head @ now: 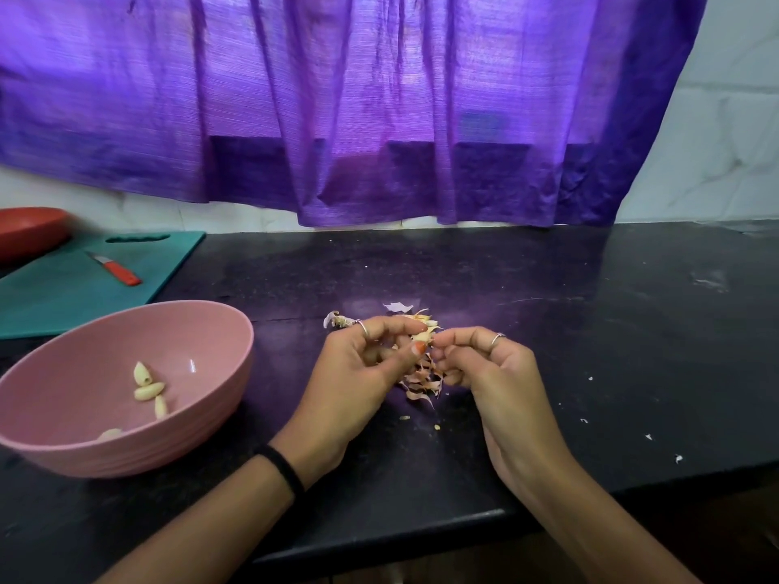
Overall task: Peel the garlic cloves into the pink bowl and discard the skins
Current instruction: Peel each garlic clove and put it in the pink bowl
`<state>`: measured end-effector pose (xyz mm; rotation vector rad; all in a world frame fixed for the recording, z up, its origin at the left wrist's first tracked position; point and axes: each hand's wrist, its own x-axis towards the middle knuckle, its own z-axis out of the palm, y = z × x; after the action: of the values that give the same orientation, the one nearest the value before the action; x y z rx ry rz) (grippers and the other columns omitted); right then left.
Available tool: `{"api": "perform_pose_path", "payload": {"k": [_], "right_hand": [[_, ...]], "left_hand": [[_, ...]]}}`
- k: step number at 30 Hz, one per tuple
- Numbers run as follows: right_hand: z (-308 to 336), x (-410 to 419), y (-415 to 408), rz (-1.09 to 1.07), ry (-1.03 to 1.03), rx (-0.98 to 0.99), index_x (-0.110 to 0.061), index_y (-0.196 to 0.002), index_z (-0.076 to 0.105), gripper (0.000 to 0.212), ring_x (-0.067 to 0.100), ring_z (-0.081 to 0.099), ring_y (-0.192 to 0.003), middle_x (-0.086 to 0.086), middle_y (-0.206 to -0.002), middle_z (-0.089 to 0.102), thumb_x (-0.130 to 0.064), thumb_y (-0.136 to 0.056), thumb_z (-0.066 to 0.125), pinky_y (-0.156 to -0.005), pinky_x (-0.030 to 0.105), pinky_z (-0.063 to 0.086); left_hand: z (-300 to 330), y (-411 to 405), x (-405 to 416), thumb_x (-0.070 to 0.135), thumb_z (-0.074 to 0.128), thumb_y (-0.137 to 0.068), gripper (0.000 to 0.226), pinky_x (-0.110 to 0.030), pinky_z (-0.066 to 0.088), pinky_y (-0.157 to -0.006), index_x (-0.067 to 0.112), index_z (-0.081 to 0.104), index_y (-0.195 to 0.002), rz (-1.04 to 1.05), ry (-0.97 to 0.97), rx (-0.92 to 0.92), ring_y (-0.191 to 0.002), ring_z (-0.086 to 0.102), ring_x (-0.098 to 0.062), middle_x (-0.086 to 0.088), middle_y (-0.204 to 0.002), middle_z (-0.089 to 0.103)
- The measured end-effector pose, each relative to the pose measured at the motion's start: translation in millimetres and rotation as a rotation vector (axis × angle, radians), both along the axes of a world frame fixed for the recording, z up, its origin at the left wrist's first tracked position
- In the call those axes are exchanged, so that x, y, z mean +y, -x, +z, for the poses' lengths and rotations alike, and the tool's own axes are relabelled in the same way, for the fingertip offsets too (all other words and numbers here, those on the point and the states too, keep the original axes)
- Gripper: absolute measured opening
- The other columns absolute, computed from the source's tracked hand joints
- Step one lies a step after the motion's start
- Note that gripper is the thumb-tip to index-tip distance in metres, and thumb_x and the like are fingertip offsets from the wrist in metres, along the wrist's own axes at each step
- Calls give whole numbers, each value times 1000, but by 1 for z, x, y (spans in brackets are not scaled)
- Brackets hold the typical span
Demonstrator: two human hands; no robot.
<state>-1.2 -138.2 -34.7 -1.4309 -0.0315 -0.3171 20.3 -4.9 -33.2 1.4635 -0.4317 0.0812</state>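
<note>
**Both hands pinching one garlic clove over the skins**

Pinched between the fingertips of both hands is a garlic clove [426, 335], held just above the black counter [548, 314]. The left hand [362, 364] curls its thumb and forefinger onto it from one side, and the right hand [484, 364] nips it from the other, fingers bent inward.

Behind everything hangs a purple curtain [337, 99], down to the back edge of the counter. At the far left lies a green cutting board [55, 288], with a red bowl [29, 229] sitting at its far corner. Nearer, left of the hands, stands the pink bowl [210, 373], holding a few peeled cloves [148, 390]. Under and between the hands sits a heap of skins [421, 383], with a few loose scraps just beyond. A small red-handled knife [114, 269] rests on the board.
</note>
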Motion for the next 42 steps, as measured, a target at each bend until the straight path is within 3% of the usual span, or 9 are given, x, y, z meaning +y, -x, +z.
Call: {"api": "perform_pose_path", "payload": {"k": [8, 14, 17, 22, 26, 29, 33, 38, 42], "right_hand": [[0, 2, 0, 15, 40, -44, -6, -82, 71, 8, 0, 62, -63, -2, -69, 70, -2, -86, 65, -56, 11, 45], [-2, 1, 1, 12, 65, -33, -8, -83, 72, 10, 0, 62, -62, -1, -70, 71, -5, -88, 64, -57, 11, 45], [-2, 1, 0, 7, 78, -30, -8, -85, 72, 11, -1, 62, -62, -3, -69, 71, -5, -89, 63, -58, 12, 45], [-2, 2, 0, -20, 119, -28, -13, -82, 71, 16, -1, 62, -62, -5, -67, 70, -5, -90, 61, -58, 13, 46], [-1, 3, 0, -28, 173, -22, -19, -78, 70, 23, -1, 61, -61, -9, -62, 68, -6, -92, 59, -59, 13, 46], [-2, 4, 0, -40, 223, -16, -21, -75, 69, 25, -1, 62, -62, -10, -64, 69, -8, -93, 58, -60, 14, 46], [-3, 5, -1, -59, 309, -6, -19, -78, 70, 23, 2, 64, -63, -8, -65, 69, -10, -93, 56, -64, 22, 49], [-5, 6, -3, -110, 393, -4, -19, -78, 70, 20, 11, 67, -68, -1, -70, 72, -11, -90, 56, -77, 43, 56], [-4, 5, -2, -107, 412, -21, -17, -78, 69, 20, 6, 65, -64, -3, -66, 70, -9, -92, 56, -72, 35, 56]], "left_hand": [[1, -1, 1, 3, 70, -79, 21, -15, 49, -63, 23, 70, -87, 72, -84, -67, -65, 59, -7, 14, -73, 70], [-1, -2, 1, 9, 73, -77, 15, -19, 53, -66, 20, 71, -86, 93, -103, -55, -65, 63, -8, -5, -76, 72], [-2, -2, 1, 6, 72, -78, 14, -17, 51, -64, 17, 71, -86, 93, -103, -56, -63, 62, -6, -2, -72, 71], [-3, -2, 2, 6, 72, -79, 13, -18, 52, -66, 15, 72, -88, 113, -128, -67, -67, 62, -9, -11, -80, 72], [-4, -2, 1, 5, 73, -80, 16, -19, 53, -67, 19, 72, -86, 135, -186, -100, -66, 63, -8, -2, -72, 70], [-6, -3, 1, 5, 74, -80, 21, -24, 55, -69, 25, 71, -83, 194, -229, -135, -69, 67, -15, -1, -72, 71], [-4, -1, 0, 4, 74, -79, 28, -24, 57, -69, 31, 69, -79, 244, -294, -206, -68, 69, -13, 5, -70, 71], [-4, 1, 0, 4, 75, -78, 24, -23, 57, -68, 27, 69, -80, 270, -332, -231, -67, 68, -11, 3, -72, 71], [-4, 1, 0, 3, 75, -77, 23, -27, 58, -69, 26, 70, -81, 255, -323, -227, -68, 69, -13, 2, -73, 72]]}}
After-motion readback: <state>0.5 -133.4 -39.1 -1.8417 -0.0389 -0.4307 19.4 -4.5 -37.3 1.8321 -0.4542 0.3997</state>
